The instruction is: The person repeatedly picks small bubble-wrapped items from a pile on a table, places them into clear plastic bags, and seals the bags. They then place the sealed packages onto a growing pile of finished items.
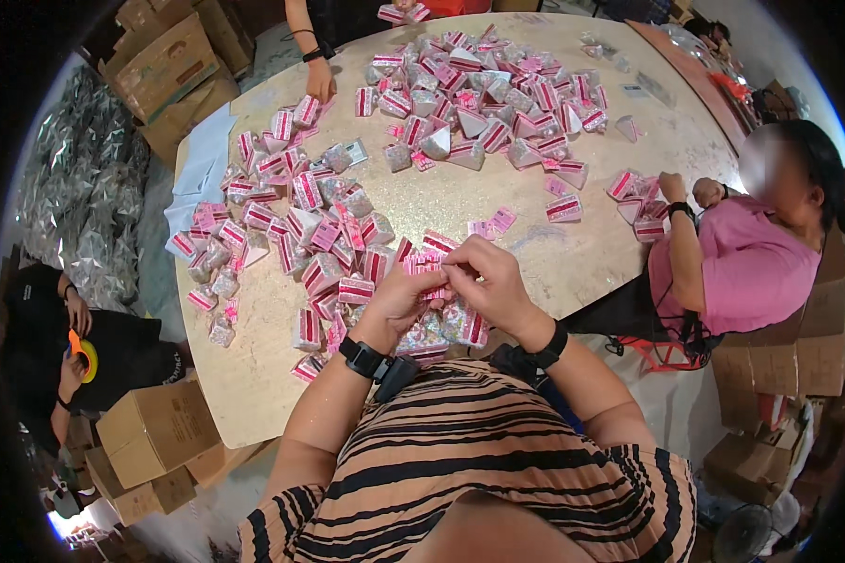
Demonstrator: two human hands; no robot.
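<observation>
Close to my body at the table's near edge, my two hands meet. My left hand (406,296) is closed around a pink, red and white striped cake-slice-shaped piece (426,262), partly hidden by the fingers. Against it, my right hand (493,286) pinches with thumb and forefinger; whatever is between those fingertips is too small to make out. Below the hands, against my striped top, lie more glittery, clear-wrapped wedges (429,340). A large heap of similar wedges (323,272) spreads just left of my left hand.
Another big heap of wedges (474,117) covers the far middle of the pale table (253,394). Small pink cards (502,220) lie ahead. A co-worker in pink (751,249) handles wedges at right; another person's hand (320,80) reaches in at far left. Cardboard boxes (157,430) stand lower left.
</observation>
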